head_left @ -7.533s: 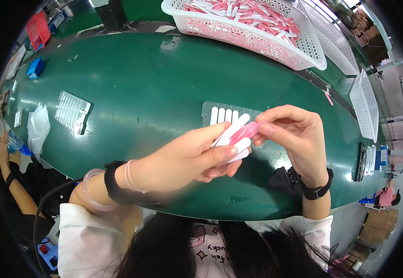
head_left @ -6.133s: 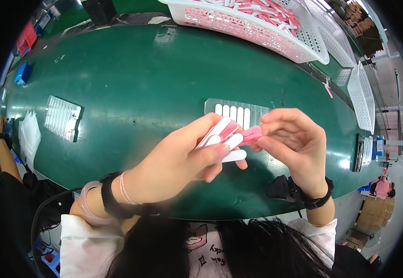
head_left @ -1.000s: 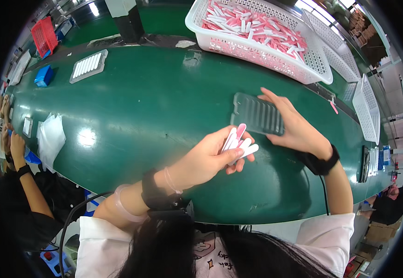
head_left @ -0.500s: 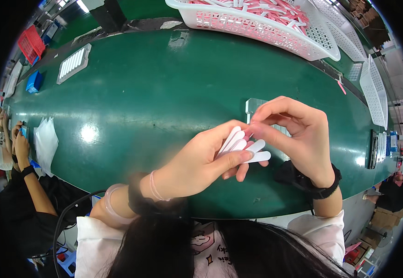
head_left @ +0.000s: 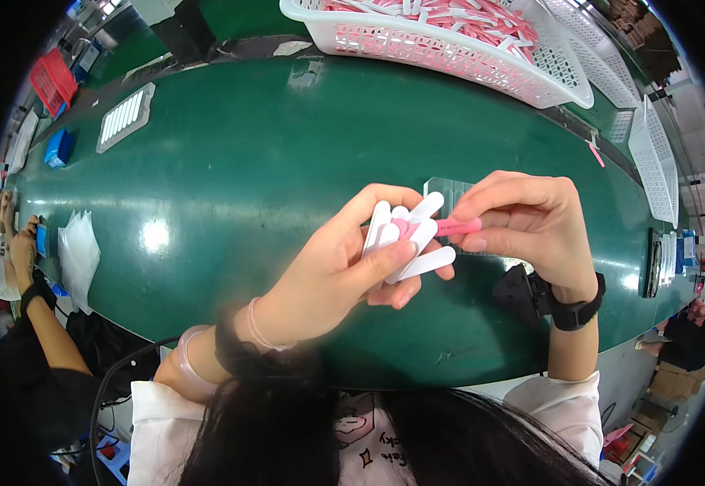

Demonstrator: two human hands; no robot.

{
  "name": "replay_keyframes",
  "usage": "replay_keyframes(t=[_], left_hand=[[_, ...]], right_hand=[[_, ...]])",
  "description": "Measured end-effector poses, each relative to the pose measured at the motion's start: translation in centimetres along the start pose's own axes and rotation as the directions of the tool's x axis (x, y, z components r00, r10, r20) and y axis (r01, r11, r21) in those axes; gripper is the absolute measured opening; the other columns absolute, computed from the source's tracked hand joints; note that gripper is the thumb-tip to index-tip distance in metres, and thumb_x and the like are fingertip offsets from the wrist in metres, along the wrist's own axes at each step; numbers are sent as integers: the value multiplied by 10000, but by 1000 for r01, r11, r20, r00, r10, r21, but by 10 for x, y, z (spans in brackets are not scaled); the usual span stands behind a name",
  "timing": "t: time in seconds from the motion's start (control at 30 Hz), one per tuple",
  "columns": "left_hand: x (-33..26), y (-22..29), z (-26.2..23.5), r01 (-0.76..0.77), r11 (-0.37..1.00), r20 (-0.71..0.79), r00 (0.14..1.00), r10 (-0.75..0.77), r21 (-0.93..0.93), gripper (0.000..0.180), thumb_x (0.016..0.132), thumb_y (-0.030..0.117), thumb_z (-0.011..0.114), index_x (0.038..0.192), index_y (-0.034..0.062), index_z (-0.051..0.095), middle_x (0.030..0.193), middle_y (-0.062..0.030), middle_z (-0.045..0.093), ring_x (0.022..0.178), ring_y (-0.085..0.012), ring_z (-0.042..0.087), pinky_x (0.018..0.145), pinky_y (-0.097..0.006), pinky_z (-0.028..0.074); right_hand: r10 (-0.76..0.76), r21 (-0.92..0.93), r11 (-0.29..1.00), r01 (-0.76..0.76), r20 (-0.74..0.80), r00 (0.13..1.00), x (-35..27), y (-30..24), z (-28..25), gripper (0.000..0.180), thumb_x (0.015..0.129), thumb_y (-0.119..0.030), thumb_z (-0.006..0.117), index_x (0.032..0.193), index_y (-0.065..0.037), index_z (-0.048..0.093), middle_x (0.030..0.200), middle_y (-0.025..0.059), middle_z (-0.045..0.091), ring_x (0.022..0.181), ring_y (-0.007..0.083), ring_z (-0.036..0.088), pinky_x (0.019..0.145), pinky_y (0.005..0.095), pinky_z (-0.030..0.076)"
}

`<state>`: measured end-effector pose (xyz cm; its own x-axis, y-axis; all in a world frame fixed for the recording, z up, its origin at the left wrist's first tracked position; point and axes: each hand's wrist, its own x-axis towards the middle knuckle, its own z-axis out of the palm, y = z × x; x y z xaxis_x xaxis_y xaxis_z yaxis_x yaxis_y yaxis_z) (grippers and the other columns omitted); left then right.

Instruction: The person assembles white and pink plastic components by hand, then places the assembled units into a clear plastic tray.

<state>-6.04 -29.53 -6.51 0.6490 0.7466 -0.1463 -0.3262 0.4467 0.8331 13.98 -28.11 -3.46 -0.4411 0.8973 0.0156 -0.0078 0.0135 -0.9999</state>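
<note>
Table (head_left: pixel 271 162): glossy dark green. Sticks (head_left: pixel 417 243) in the left hand (head_left: pixel 344 271): white, fanned out. Piece (head_left: pixel 457 227) pinched by the right hand (head_left: pixel 530 227): bright pink. Basket (head_left: pixel 417 40): white lattice, filled with pink and white parts. Wrist strap (head_left: pixel 575 312): black. Sleeves (head_left: pixel 559 401): white. Box (head_left: pixel 57 147): blue. Crate (head_left: pixel 51 79): red.

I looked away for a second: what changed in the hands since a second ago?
The right hand left the clear tray, came back to the left hand and now pinches a pink piece at the fan of white pieces. The left hand's grip on them is unchanged.
</note>
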Motion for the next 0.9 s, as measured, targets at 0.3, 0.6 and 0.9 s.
replay_keyframes(t=[0.3,0.6,0.9], left_hand=[[3,-3,-6,24,1000,-57,998,-23,14,294,878,107,429,1142,29,325,862,-135,551,577,-88,448,468,-182,305],[3,-2,-6,77,995,-9,997,-78,-70,328,877,124,428,1165,16,317,926,-131,528,597,-95,433,474,-190,301],[1,-5,-5,53,974,-9,998,-56,-220,345,844,32,385,1174,9,287,955,-128,500,645,-107,451,522,-211,350]], right_hand=[[268,-265,916,-300,-151,952,23,5,-26,149,686,-16,633,776,80,561,675,102,595,590,128,584,560,206,461],[188,-802,567,-187,-95,978,31,18,-26,293,618,-84,687,872,1,568,722,85,513,653,158,523,579,282,424],[174,-152,972,-180,-51,983,-7,1,11,543,683,-18,675,1162,-25,420,947,55,461,702,78,511,626,217,465]])
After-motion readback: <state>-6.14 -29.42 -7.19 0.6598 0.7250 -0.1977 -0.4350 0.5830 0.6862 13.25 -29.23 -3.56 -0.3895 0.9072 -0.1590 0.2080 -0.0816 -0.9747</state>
